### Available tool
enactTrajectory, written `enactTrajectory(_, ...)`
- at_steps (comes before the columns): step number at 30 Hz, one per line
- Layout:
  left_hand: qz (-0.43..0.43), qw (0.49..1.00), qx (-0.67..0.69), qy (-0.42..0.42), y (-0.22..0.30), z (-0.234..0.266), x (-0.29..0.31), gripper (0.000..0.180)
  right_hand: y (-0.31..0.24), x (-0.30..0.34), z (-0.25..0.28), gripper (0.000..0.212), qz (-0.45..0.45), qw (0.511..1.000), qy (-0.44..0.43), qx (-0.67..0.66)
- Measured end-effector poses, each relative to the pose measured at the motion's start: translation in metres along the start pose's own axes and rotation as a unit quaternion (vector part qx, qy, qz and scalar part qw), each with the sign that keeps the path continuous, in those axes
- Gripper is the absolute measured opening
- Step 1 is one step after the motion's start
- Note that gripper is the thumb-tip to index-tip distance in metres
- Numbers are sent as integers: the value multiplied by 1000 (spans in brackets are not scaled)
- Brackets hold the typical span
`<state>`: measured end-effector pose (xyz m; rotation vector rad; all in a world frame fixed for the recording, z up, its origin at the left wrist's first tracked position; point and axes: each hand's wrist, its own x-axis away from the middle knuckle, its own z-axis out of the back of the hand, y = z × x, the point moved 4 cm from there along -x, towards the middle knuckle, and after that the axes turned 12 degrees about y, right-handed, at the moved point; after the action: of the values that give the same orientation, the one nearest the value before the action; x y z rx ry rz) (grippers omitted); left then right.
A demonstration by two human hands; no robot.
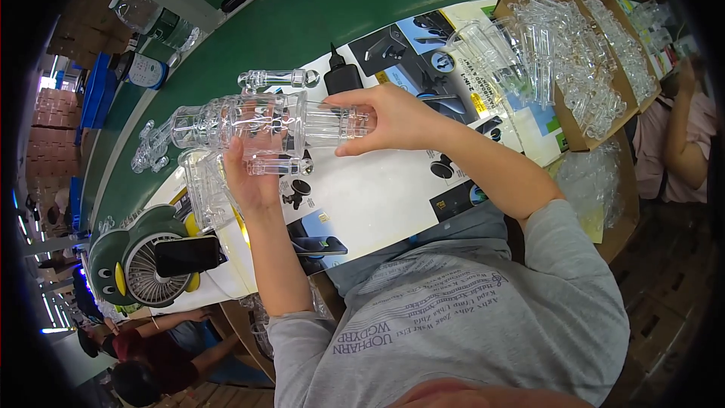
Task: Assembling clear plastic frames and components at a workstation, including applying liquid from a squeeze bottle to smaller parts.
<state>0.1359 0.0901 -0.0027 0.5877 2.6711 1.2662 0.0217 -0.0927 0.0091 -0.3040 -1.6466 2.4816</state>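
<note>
Above the table I hold a clear plastic assembly (249,122) on its side, a wide round body with a narrower ribbed tube (331,125) at its right end. My right hand (396,119) grips that tube between thumb and fingers, its end partly hidden by the hand. My left hand (255,181) is closed around the wide body from below, its fingers visible through the clear wall. Knob-ended clear pieces (279,78) show along the body's upper and lower sides; whether they are joined to it I cannot tell. Just beyond stands a black bottle with a pointed nozzle (343,75).
Cardboard boxes of clear plastic parts (578,60) stand at the right, with loose clear tubes (491,49) beside them. More clear parts (205,189) lie left of my left hand. A green fan (143,257) with a phone (187,256) sits at the near left. Co-workers sit on both sides.
</note>
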Motion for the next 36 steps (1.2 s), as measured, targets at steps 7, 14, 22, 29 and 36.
enactTrajectory(7,14,999,35,0,1,-1,1,60,1,-1,4,65,34,999,2,-26)
enactTrajectory(14,5,1000,-21,-10,-5,-3,2,61,6,-5,6,65,42,999,1,-30)
enactTrajectory(22,-39,998,-21,-37,4,-14,7,60,-10,-2,12,62,81,988,25,129)
enactTrajectory(29,15,999,43,-10,-4,-9,0,55,-32,-1,21,56,209,925,167,270)
enactTrajectory(36,58,994,61,-73,-11,-21,1,53,-48,-51,55,51,171,911,161,338)
